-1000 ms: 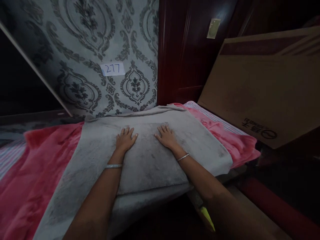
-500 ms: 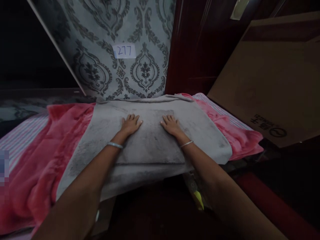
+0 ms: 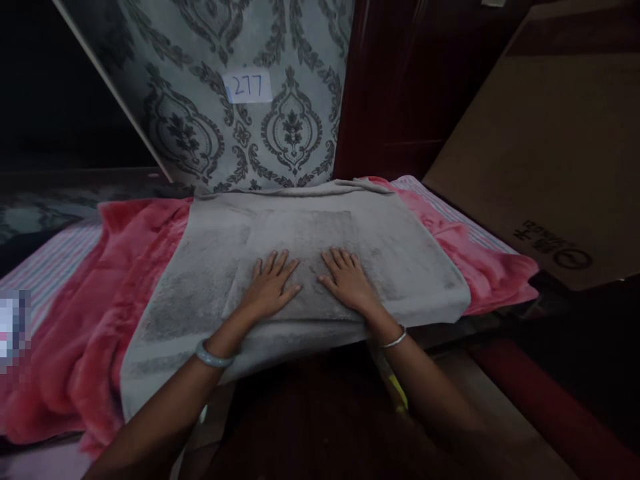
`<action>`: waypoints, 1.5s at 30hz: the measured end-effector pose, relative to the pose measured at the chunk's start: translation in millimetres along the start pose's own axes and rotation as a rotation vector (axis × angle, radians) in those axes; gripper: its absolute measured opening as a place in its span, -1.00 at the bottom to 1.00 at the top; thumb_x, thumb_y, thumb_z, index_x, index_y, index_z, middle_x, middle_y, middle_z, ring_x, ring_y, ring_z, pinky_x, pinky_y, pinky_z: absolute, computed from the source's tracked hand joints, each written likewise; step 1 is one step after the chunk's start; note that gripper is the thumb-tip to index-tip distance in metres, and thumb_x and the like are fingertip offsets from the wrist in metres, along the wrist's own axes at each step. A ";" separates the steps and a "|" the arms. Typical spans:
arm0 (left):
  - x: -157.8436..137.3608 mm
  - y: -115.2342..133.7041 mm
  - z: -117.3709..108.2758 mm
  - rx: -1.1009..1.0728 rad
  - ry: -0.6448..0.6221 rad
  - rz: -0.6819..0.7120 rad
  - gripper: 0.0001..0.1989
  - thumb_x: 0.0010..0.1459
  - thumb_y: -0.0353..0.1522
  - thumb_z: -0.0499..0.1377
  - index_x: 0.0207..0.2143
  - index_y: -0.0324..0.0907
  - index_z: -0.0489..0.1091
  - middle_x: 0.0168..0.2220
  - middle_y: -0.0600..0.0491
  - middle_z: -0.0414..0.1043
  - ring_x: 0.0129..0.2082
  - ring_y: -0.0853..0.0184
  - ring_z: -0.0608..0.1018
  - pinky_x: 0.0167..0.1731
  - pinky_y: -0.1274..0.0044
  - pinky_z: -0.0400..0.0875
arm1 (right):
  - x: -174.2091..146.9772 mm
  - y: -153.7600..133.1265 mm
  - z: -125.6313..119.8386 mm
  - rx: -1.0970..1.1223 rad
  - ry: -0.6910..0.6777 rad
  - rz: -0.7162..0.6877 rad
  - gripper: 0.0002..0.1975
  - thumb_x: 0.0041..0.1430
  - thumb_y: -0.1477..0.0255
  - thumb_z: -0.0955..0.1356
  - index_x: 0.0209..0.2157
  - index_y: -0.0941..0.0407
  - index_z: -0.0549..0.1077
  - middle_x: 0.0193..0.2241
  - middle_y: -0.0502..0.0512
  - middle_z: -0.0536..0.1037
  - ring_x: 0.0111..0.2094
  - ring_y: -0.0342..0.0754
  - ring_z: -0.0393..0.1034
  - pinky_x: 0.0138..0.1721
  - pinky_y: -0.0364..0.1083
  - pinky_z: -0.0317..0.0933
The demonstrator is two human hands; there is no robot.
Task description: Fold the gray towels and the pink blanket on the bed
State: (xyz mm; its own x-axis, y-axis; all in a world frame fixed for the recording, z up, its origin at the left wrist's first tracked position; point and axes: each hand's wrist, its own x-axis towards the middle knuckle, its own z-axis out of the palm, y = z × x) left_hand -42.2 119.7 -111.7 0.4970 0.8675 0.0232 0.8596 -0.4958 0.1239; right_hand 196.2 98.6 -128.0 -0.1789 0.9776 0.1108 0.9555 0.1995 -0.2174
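A folded grey cloth (image 3: 300, 230), fuzzy like a towel, lies flat in the middle of a larger grey cloth (image 3: 420, 267). My left hand (image 3: 270, 285) rests on the left part of the folded piece, palm down with fingers spread. On its right part lies my right hand (image 3: 346, 277), also flat and spread. Neither hand grips anything. Under the larger cloth is a pink plush blanket (image 3: 135, 260), which shows on both sides.
A striped sheet (image 3: 55, 257) shows beneath the blanket. To the right leans a large cardboard box (image 3: 545, 153). Behind stand a patterned wall and a dark red door (image 3: 390, 87). A paper marked 277 (image 3: 249, 85) is on the wall. At the left is a dark screen-like panel (image 3: 60, 100).
Both hands have slid toward me over the folded cloth, from near its far edge to its nearer half. The fingers are spread wider. The view has shifted slightly.
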 end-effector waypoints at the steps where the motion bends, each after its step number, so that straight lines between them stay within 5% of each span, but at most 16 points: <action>1: 0.2 0.7 -1.9 -0.003 -0.008 -0.003 -0.31 0.37 -0.01 -0.05 0.46 0.02 -0.03 0.52 0.01 -0.23 0.50 0.00 -0.16 0.40 0.01 -0.18 | 0.7 -0.6 -0.5 0.000 0.001 0.000 -0.31 0.44 0.03 0.13 0.45 0.07 0.08 0.46 0.21 -0.02 0.46 0.21 -0.18 0.41 0.24 -0.27; 5: -1.4 11.3 -7.0 0.001 -0.050 -0.039 -0.28 0.36 -0.01 -0.05 0.46 -0.10 0.00 0.52 -0.09 -0.22 0.50 -0.03 -0.15 0.40 0.02 -0.16 | -1.0 -1.6 1.7 0.020 0.010 0.001 -0.34 0.45 0.08 0.15 0.44 0.07 0.10 0.46 0.19 -0.01 0.46 0.20 -0.17 0.41 0.24 -0.26; 9: 7.7 30.3 -11.9 0.006 -0.074 0.123 -0.31 0.36 -0.03 -0.06 0.44 -0.10 0.04 0.50 -0.10 -0.11 0.50 0.05 -0.07 0.41 0.06 -0.16 | 3.0 6.9 5.4 0.102 0.043 -0.015 -0.43 0.46 0.22 0.13 0.42 0.05 0.17 0.44 0.14 0.08 0.45 0.12 -0.10 0.41 0.20 -0.19; 13: 46.5 43.5 -26.1 0.017 -0.135 0.186 -0.35 0.37 -0.17 -0.07 0.44 -0.16 0.02 0.50 -0.13 -0.13 0.49 0.09 -0.04 0.42 0.08 -0.19 | 38.4 19.9 -8.8 0.238 0.123 -0.007 -0.41 0.39 0.41 0.10 0.39 0.20 0.20 0.37 0.21 0.23 0.38 -0.01 0.11 0.38 0.04 -0.03; 17: 101.5 48.2 -37.4 0.011 -0.085 0.155 -0.35 0.34 -0.28 -0.08 0.44 -0.21 -0.02 0.49 -0.18 -0.12 0.48 0.08 0.00 0.40 0.04 -0.14 | 91.4 21.2 -28.2 0.250 0.242 0.060 -0.40 0.38 0.45 0.06 0.39 0.23 0.21 0.36 0.21 0.26 0.39 -0.01 0.08 0.39 0.06 -0.04; 21: 133.9 47.0 -23.6 0.003 0.001 0.093 -0.37 0.37 -0.27 -0.14 0.45 -0.23 -0.03 0.48 -0.20 -0.07 0.48 0.10 0.01 0.39 0.02 -0.09 | 114.5 18.4 -17.1 0.199 0.258 0.118 -0.43 0.46 0.35 0.04 0.36 0.25 0.25 0.35 0.28 0.26 0.38 0.04 0.09 0.38 0.10 -0.05; 29: 134.8 41.8 5.4 0.054 0.081 0.028 -0.38 0.37 -0.24 -0.15 0.42 -0.22 0.08 0.46 -0.16 0.01 0.47 0.09 0.06 0.41 0.07 -0.06 | 107.0 23.4 10.7 0.116 0.182 0.079 -0.45 0.49 0.27 0.06 0.35 0.17 0.26 0.37 0.24 0.24 0.41 0.04 0.03 0.38 0.11 -0.13; 33: 139.1 25.7 -6.1 0.072 0.095 -0.144 -0.38 0.38 -0.14 -0.14 0.41 -0.11 0.12 0.47 -0.15 0.00 0.46 0.04 0.06 0.38 0.04 -0.04 | 109.1 21.9 7.0 0.100 0.152 0.096 -0.43 0.49 0.24 0.08 0.37 0.21 0.22 0.39 0.26 0.19 0.42 0.05 -0.02 0.38 0.11 -0.15; 41: 122.3 -62.0 -31.8 0.031 -0.015 -0.475 -0.32 0.37 -0.06 -0.22 0.45 -0.10 0.02 0.50 -0.07 -0.16 0.48 0.01 -0.01 0.36 0.00 -0.02 | 109.2 20.3 8.9 0.109 0.155 0.099 -0.44 0.48 0.24 0.11 0.36 0.19 0.25 0.39 0.26 0.20 0.41 0.07 0.01 0.37 0.11 -0.12; 45: 131.2 -57.0 -46.3 0.075 0.047 -0.446 -0.36 0.37 -0.10 -0.18 0.39 -0.15 0.16 0.48 -0.13 -0.04 0.48 -0.04 -0.02 0.34 -0.06 0.02 | 124.4 23.4 -8.0 0.187 0.203 0.145 -0.47 0.46 0.37 0.08 0.33 0.22 0.30 0.33 0.25 0.31 0.34 0.01 0.16 0.34 0.02 -0.02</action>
State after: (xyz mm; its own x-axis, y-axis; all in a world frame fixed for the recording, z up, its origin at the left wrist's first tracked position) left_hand -31.5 263.7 -69.7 0.0716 0.9970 0.0292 0.9955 -0.0732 0.0600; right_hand 198.2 224.3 -111.5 0.0249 0.9672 0.2527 0.9047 0.0857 -0.4174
